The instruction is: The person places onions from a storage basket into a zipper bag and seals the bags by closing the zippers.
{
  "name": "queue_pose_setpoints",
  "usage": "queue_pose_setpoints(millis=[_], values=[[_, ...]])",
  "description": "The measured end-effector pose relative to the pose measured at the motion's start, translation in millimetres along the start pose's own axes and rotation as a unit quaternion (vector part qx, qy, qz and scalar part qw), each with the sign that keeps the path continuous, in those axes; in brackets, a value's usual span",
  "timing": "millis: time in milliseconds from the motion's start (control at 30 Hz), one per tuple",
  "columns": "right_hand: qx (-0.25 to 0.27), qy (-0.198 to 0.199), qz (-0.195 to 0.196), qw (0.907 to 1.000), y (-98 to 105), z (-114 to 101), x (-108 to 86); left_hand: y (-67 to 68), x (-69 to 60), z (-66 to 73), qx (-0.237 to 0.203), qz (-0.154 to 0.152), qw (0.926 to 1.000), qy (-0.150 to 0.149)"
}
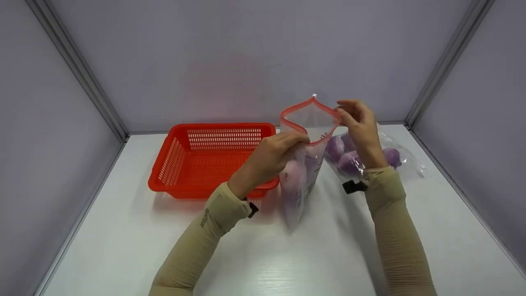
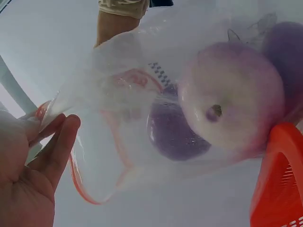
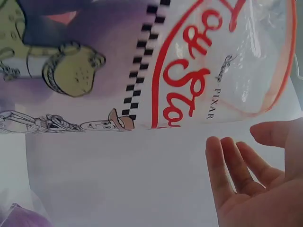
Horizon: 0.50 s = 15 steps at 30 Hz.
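A clear zip bag (image 1: 313,166) with a red-edged mouth stands upright and gaping between the hands. Purple-and-white round vegetables (image 2: 232,94), which look like onions, show through its plastic. My left hand (image 1: 273,152) pinches the near side of the bag's rim between thumb and fingers. At the right corner of the mouth is my right hand (image 1: 357,121). In the right wrist view, its thumb and fingers (image 3: 215,161) are apart beside the red rim, with no plastic seen between them. Red lettering and cartoon figures are printed on the bag.
A red plastic basket (image 1: 181,190) with slotted walls stands left of the zip bag, close against it. Behind the right wrist, another clear bag (image 1: 407,158) with several purple vegetables (image 1: 349,162) lies on the white table (image 1: 263,255). Grey panels enclose the back and sides.
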State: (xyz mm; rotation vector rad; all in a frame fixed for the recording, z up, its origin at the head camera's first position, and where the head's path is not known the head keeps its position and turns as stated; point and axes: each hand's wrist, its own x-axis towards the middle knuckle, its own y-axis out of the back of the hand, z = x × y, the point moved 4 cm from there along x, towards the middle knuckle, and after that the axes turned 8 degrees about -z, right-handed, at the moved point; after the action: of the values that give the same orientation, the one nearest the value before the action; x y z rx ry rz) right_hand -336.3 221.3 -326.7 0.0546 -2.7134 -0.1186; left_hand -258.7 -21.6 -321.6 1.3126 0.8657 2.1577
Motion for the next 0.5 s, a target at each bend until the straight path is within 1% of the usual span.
queue_pose_setpoints(millis=[167, 233, 333, 400, 500], values=[[0.024, -0.046, -0.061, 0.9968, 8.2, 11.0, 3.0, 5.1, 1.0, -7.2, -0.038, 0.001, 0.999, -0.021], [0.04, -0.057, -0.079, 0.9945, 10.5, 14.6, 3.6, 7.3, 0.9, -11.4, -0.051, 0.005, 0.9984, -0.026], [0.063, -0.064, -0.097, 0.9912, 11.6, 18.4, 5.5, 10.4, -0.5, -18.1, -0.075, 0.006, 0.9967, -0.03], [0.086, -0.069, -0.101, 0.9888, 11.7, 20.0, 6.5, 11.4, -1.6, -22.1, -0.085, 0.005, 0.9958, -0.034], [0.115, -0.072, -0.088, 0.9868, 13.6, 21.7, 6.3, 11.7, -3.0, -26.0, -0.09, 0.004, 0.9951, -0.039]])
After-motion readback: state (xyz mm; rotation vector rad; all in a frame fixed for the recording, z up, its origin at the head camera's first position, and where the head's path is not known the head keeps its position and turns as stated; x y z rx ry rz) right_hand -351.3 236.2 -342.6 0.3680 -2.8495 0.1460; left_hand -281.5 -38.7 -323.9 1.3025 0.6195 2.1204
